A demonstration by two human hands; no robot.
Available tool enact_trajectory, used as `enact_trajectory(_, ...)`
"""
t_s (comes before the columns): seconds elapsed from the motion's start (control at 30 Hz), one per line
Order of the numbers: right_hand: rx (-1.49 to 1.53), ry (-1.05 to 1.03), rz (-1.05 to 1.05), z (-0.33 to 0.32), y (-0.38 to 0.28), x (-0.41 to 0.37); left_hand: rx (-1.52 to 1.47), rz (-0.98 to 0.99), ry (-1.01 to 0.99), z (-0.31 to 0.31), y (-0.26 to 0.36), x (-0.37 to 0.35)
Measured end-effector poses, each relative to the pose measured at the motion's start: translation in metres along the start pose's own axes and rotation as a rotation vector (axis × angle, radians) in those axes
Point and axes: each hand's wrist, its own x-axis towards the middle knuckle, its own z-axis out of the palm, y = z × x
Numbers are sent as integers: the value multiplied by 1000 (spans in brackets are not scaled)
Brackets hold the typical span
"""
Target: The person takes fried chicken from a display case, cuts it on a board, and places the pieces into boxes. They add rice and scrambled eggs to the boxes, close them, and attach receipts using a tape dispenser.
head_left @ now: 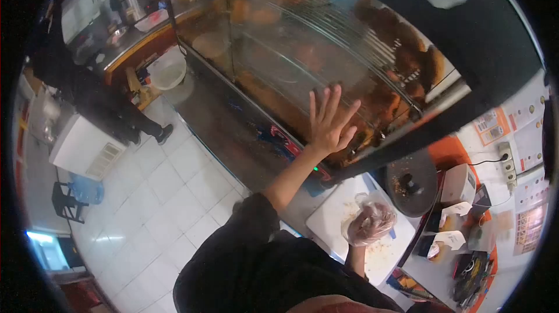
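My left hand (333,127) is bare and its fingers are spread, laid over the glass front (273,74) of a large roasting cabinet. Behind that glass, browned roast chickens (416,60) show among metal racks. Over a white cutting board (329,220) with crumbs on it, my right hand (375,224) wears a clear plastic glove. Its fingers are curled, and what they hold, if anything, I cannot make out. A small blue piece (392,234) shows right beside the gloved fingers.
A round dark lid with a knob (412,188) lies beside the board. Boxes (457,185) and a power strip (508,167) are at the right. A person in dark clothes (87,89) stands at the far left, near a white bucket (167,70).
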Motion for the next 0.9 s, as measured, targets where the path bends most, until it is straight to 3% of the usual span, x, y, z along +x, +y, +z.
enact_trajectory(0.03,-66,68,-90,10,-12,-2,-7,-11,-18,-7,-16,5)
enact_trajectory(0.07,211,-352,159,-4,-25,22,16,1,-12,-15,-37,12)
enact_trajectory(0.1,485,-283,382,13,-29,-7,35,9,-8,-24,-57,17)
enact_trajectory(0.17,343,-409,326,32,-48,-1,76,22,-14,-41,-102,30)
enact_trajectory(0.23,391,-274,-79,36,-98,114,187,6,-61,-65,-142,43)
enact_trajectory(0.3,441,-400,-33,57,-136,166,267,6,-30,-81,-178,51)
enact_trajectory(0.33,535,-347,97,93,-138,141,360,19,21,-89,-189,52)
enact_trajectory(0.37,626,-291,228,128,-139,115,352,10,6,-102,-192,56)
enact_trajectory(0.43,413,-490,135,155,-161,167,179,-33,153,-133,-187,59)
enact_trajectory(0.5,256,-500,-44,176,-182,183,167,-94,115,-172,-182,40)
enact_trajectory(0.57,412,-613,-30,186,-206,233,116,-143,100,-215,-177,19)
enact_trajectory(0.6,301,-606,-81,207,-206,228,114,-166,86,-236,-176,4)
enact_trajectory(0.73,97,-602,-196,260,-190,220,226,-600,-166,-320,-180,-70)
enact_trajectory(0.77,98,-602,-204,264,-188,224,294,-600,-173,-339,-181,-82)
enact_trajectory(0.87,99,-933,-13,283,-170,229,400,-728,-181,-387,-177,-106)
enact_trajectory(0.9,99,-931,-21,297,-159,228,449,-775,-191,-396,-175,-106)
